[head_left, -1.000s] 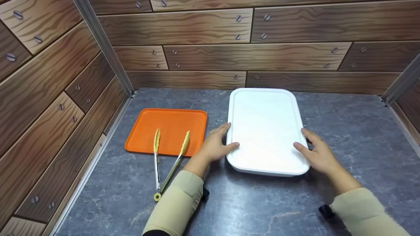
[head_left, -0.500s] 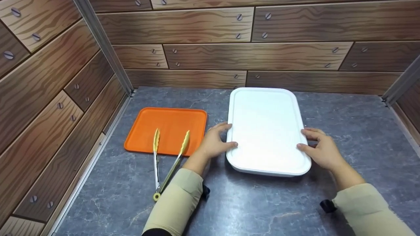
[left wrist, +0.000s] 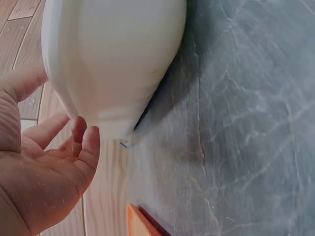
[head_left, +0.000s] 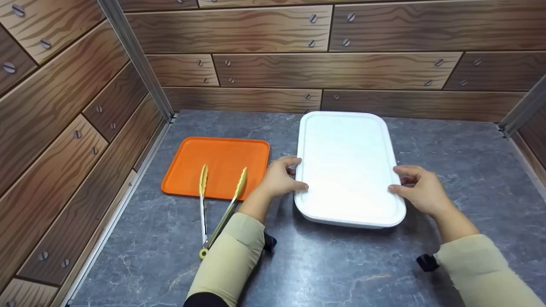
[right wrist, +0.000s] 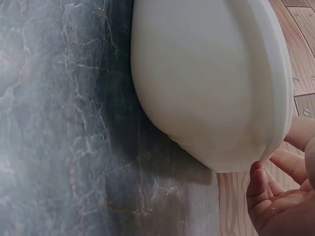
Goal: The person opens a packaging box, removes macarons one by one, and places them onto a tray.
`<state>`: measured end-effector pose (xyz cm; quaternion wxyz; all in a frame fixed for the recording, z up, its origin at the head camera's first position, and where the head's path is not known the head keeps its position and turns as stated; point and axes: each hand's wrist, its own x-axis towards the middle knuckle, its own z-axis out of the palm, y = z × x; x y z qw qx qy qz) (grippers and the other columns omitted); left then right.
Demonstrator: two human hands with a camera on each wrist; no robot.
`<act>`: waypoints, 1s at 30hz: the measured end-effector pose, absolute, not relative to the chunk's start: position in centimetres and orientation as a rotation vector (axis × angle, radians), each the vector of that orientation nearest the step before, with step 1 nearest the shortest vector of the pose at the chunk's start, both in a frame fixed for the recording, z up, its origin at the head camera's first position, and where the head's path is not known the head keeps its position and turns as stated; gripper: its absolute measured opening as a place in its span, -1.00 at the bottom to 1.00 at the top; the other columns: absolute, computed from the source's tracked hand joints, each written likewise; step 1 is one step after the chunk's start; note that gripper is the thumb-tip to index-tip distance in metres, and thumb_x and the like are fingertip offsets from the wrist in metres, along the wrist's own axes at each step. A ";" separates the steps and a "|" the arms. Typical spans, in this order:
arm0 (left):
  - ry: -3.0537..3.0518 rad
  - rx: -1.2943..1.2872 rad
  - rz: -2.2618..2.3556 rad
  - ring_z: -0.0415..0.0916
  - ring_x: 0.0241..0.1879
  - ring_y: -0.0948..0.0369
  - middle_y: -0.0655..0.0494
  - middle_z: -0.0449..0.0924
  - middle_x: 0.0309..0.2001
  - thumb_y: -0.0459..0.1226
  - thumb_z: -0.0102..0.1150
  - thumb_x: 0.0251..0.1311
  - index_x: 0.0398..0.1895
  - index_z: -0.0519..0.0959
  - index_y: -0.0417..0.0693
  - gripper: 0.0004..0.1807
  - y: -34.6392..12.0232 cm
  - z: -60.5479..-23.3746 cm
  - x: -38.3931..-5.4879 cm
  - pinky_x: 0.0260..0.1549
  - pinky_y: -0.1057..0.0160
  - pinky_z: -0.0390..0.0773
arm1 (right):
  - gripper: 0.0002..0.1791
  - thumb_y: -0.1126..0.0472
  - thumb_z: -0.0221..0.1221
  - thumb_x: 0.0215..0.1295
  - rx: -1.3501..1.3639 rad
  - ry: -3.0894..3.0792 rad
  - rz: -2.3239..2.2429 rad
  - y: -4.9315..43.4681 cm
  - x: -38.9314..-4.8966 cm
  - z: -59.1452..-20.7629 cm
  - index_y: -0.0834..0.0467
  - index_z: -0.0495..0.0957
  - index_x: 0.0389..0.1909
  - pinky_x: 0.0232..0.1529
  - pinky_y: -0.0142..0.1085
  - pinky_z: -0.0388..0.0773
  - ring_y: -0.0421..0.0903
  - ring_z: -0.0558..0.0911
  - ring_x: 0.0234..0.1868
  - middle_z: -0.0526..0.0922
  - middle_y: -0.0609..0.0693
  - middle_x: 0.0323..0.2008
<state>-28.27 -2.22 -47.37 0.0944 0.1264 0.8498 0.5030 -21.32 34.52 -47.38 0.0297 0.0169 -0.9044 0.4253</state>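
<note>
A white lidded container (head_left: 347,170) stands on the grey table, its flat lid on top. My left hand (head_left: 279,178) grips its left edge, with the thumb on the lid's rim and the fingers curled under it. On the opposite edge my right hand (head_left: 420,191) holds the rim the same way. From the left wrist view, the container's pale wall (left wrist: 123,59) slopes down to the table, and fingertips (left wrist: 91,142) touch beneath the rim. The right wrist view has the other wall (right wrist: 197,83), with fingers below the rim. The container's inside is hidden.
An orange tray (head_left: 226,157) lies flat to the left of the container. Spread tongs (head_left: 203,213) with yellow tips rest partly on the tray, their hinge end on the table. Wood-patterned walls (head_left: 264,70) enclose the back and left sides.
Both hands have curled their fingers further under the rim, and the right thumb has drawn back toward the edge. The container looks almost unmoved; the view has tilted slightly.
</note>
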 end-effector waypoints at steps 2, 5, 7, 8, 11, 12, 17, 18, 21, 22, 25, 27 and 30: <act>2.515 0.377 1.499 0.60 0.07 0.07 -0.11 0.41 0.48 -0.39 0.68 -0.09 0.38 0.55 -0.28 -0.15 -2.1 -47.1 -28.3 -0.02 0.26 0.64 | -0.33 0.26 0.44 0.34 0.046 -2.792 1.313 34.5 -21.3 -47.1 0.48 0.47 0.36 -0.23 -0.53 0.53 0.20 0.55 0.07 0.43 0.47 0.34; 2.519 0.385 1.489 0.61 0.09 0.06 -0.12 0.42 0.48 -0.42 0.67 -0.10 0.38 0.55 -0.30 -0.15 -1.9 -46.7 -28.4 0.00 0.28 0.64 | -0.31 0.26 0.44 0.33 0.017 -2.796 1.310 34.4 -21.2 -46.6 0.48 0.45 0.38 -0.24 -0.53 0.52 0.17 0.54 0.06 0.45 0.47 0.33; 2.514 0.384 1.482 0.61 0.11 0.04 -0.12 0.42 0.47 -0.42 0.66 -0.09 0.39 0.54 -0.30 -0.15 -1.8 -46.5 -28.4 0.01 0.27 0.64 | -0.30 0.26 0.43 0.34 -0.010 -2.794 1.311 34.3 -21.0 -46.3 0.47 0.43 0.40 -0.25 -0.53 0.52 0.14 0.53 0.05 0.46 0.46 0.31; 2.501 0.380 1.494 0.61 0.13 0.03 -0.12 0.42 0.48 -0.43 0.65 -0.08 0.39 0.53 -0.31 -0.15 -1.8 -46.4 -28.4 0.02 0.26 0.64 | -0.29 0.27 0.42 0.34 -0.020 -2.791 1.312 34.2 -21.0 -46.2 0.46 0.42 0.41 -0.26 -0.53 0.52 0.12 0.52 0.04 0.47 0.46 0.30; 2.456 0.376 1.555 0.60 0.18 -0.01 -0.11 0.39 0.50 -0.44 0.63 -0.06 0.41 0.51 -0.32 -0.15 -1.9 -45.8 -28.3 0.02 0.22 0.66 | -0.30 0.28 0.41 0.34 -0.020 -2.771 1.313 34.1 -20.9 -45.8 0.46 0.41 0.42 -0.26 -0.54 0.51 0.10 0.51 0.02 0.47 0.46 0.28; 2.440 0.379 1.577 0.59 0.19 -0.02 -0.10 0.38 0.51 -0.45 0.62 -0.05 0.42 0.50 -0.31 -0.14 -2.0 -45.6 -28.2 0.02 0.21 0.66 | -0.30 0.29 0.41 0.34 -0.013 -2.762 1.312 34.1 -20.9 -45.7 0.47 0.42 0.42 -0.26 -0.55 0.51 0.09 0.51 0.02 0.47 0.46 0.29; 2.383 0.407 1.648 0.62 0.08 0.04 -0.06 0.31 0.56 -0.46 0.63 -0.05 0.46 0.47 -0.29 -0.11 -2.4 -44.7 -27.9 -0.05 0.23 0.68 | -0.29 0.28 0.42 0.35 0.023 -2.732 1.338 34.3 -20.7 -45.3 0.47 0.40 0.42 -0.22 -0.60 0.50 0.00 0.51 0.02 0.42 0.46 0.37; 2.372 0.407 1.656 0.63 0.03 0.07 -0.05 0.30 0.56 -0.47 0.63 -0.05 0.46 0.47 -0.28 -0.10 -2.4 -44.6 -27.9 -0.08 0.24 0.68 | -0.28 0.29 0.42 0.35 0.031 -2.724 1.357 34.3 -20.7 -45.3 0.48 0.39 0.43 -0.21 -0.60 0.51 -0.05 0.51 0.01 0.41 0.46 0.38; 2.321 0.399 1.706 0.62 -0.13 0.14 -0.06 0.28 0.57 -0.51 0.64 -0.07 0.47 0.46 -0.29 -0.07 -2.6 -44.5 -27.7 -0.15 0.26 0.69 | -0.26 0.34 0.41 0.33 0.089 -2.672 1.454 34.6 -20.4 -45.2 0.52 0.35 0.44 -0.18 -0.60 0.53 -0.23 0.50 -0.03 0.35 0.46 0.42; 2.300 0.395 1.726 0.62 -0.17 0.16 -0.06 0.27 0.57 -0.52 0.64 -0.07 0.47 0.45 -0.29 -0.06 -2.7 -44.5 -27.7 -0.17 0.26 0.69 | -0.25 0.38 0.41 0.32 0.118 -2.647 1.497 34.7 -20.3 -45.3 0.54 0.33 0.44 -0.17 -0.59 0.54 -0.27 0.49 -0.04 0.32 0.46 0.43; 2.232 0.379 1.797 0.60 -0.24 0.19 -0.07 0.26 0.57 -0.57 0.63 -0.10 0.49 0.43 -0.30 -0.04 -2.8 -44.5 -27.5 -0.20 0.27 0.70 | -0.23 0.51 0.40 0.25 0.220 -2.576 1.587 35.1 -19.9 -45.2 0.60 0.29 0.42 -0.16 -0.57 0.56 -0.33 0.50 -0.05 0.27 0.47 0.44; 2.182 0.373 1.851 0.60 -0.26 0.20 -0.07 0.24 0.58 -0.60 0.61 -0.10 0.49 0.42 -0.30 -0.03 -2.8 -44.3 -27.4 -0.20 0.26 0.70 | -0.20 0.60 0.40 0.17 0.290 -2.532 1.624 35.3 -19.6 -45.1 0.63 0.28 0.41 -0.15 -0.56 0.57 -0.31 0.52 -0.06 0.26 0.43 0.42; 2.118 0.371 1.919 0.57 -0.29 0.21 -0.07 0.21 0.60 -0.63 0.57 -0.08 0.50 0.42 -0.30 -0.04 -2.9 -44.0 -27.2 -0.25 0.28 0.69 | -0.12 0.71 0.40 0.01 0.399 -2.468 1.666 35.6 -19.1 -44.7 0.64 0.26 0.41 -0.14 -0.54 0.57 -0.27 0.58 -0.08 0.30 0.26 0.40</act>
